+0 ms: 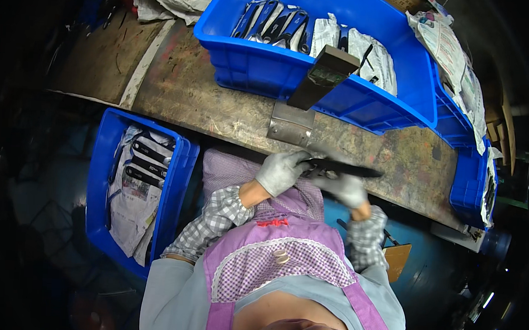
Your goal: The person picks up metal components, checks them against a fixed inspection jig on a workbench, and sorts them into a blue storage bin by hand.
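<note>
My left hand [279, 173], in a grey-white work glove, is closed on one end of a black-handled wrench [350, 168], held level just in front of the workbench edge. The long black handle points to the right. My right hand [345, 190], gloved too, is just below the handle and smeared by motion. Whether its fingers grip the wrench cannot be made out. The wrench's head is mostly hidden at the hands. A metal post [324, 76] on a small steel base [290, 123] rises from the bench beyond my hands.
On the worn workbench [190, 106], a large blue bin [251, 67] holds blue-and-black-handled tools [276, 25] and paper. Lower left, another blue bin [177, 202] contains paper and black-handled tools [149, 160]. At the right stands a further blue bin [469, 191].
</note>
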The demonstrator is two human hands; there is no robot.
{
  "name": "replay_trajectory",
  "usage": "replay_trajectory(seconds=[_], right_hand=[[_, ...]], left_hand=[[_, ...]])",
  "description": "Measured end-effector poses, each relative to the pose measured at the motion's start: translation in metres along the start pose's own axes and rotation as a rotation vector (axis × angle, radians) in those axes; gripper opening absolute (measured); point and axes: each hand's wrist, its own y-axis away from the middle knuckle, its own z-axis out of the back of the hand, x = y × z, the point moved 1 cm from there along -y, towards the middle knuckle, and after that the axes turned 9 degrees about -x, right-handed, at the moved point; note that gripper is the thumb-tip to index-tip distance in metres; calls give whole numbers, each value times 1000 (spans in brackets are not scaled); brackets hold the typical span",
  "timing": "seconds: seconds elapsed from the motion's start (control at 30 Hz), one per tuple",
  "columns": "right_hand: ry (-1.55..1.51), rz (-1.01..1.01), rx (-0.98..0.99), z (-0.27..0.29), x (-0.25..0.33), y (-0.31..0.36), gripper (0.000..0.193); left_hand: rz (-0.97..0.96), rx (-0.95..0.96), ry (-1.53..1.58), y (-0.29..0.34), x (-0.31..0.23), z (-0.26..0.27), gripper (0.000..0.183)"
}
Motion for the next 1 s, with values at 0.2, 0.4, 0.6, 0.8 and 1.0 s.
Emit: replay_trajectory(seconds=[0.2, 0.4, 0.6, 0.8, 1.0], right_hand=[[229, 34, -269, -38, -49, -46, 11], [236, -68, -287, -55, -33, -74, 22], [-300, -131, -218, -37, -72, -66, 40], [636, 178, -219, -34, -76, -50, 45], [62, -26, -280, -95, -42, -60, 21]], left_hand=[[703, -384, 176, 23, 58, 39, 37], [496, -489, 13, -1, 59, 52, 32], [261, -311, -473, -24, 57, 26, 37], [150, -451, -447, -25, 55, 17, 45], [807, -108, 642, 19, 56, 64, 63]])
